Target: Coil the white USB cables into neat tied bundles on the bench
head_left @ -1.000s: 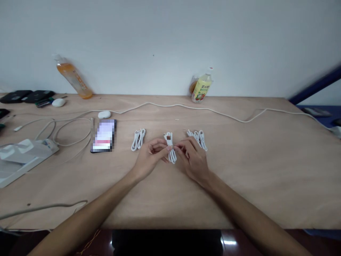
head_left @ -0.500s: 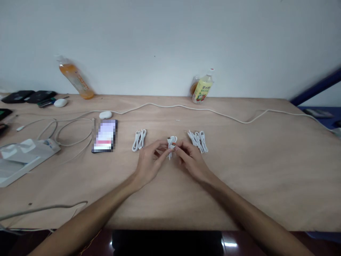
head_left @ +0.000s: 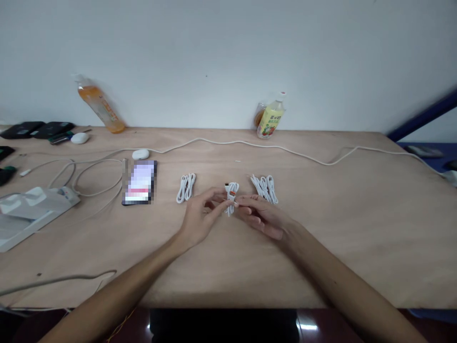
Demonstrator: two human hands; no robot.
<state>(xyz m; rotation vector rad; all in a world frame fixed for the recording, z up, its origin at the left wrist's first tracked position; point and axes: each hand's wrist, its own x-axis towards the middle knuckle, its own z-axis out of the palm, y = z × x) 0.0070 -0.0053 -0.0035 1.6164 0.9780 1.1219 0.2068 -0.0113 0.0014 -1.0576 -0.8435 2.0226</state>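
A white USB cable (head_left: 233, 186), folded into a small bundle, is between my two hands over the middle of the table. One orange-tipped plug shows on its front, and a dark plug end sticks out at its upper left. My left hand (head_left: 204, 212) is closed, pinching the bundle from the left between thumb and fingers. From the right, my right hand (head_left: 266, 214) pinches at the bundle's lower side with thumb and fingertips. A coiled white cable (head_left: 186, 187) lies left of my hands. Another bundled white cable (head_left: 264, 188) lies just beyond my right hand.
A phone (head_left: 140, 182) and a white earbud case (head_left: 140, 154) lie to the left, near a white power strip (head_left: 39, 214). One long white cord (head_left: 243, 142) crosses the table. An orange drink bottle (head_left: 100, 107) and a yellow-labelled bottle (head_left: 272, 116) lean on the wall.
My right hand has turned and shifted slightly right and down, its fingers now lower on the bundle. More of the cable and its orange plug shows. My left hand has hardly moved.
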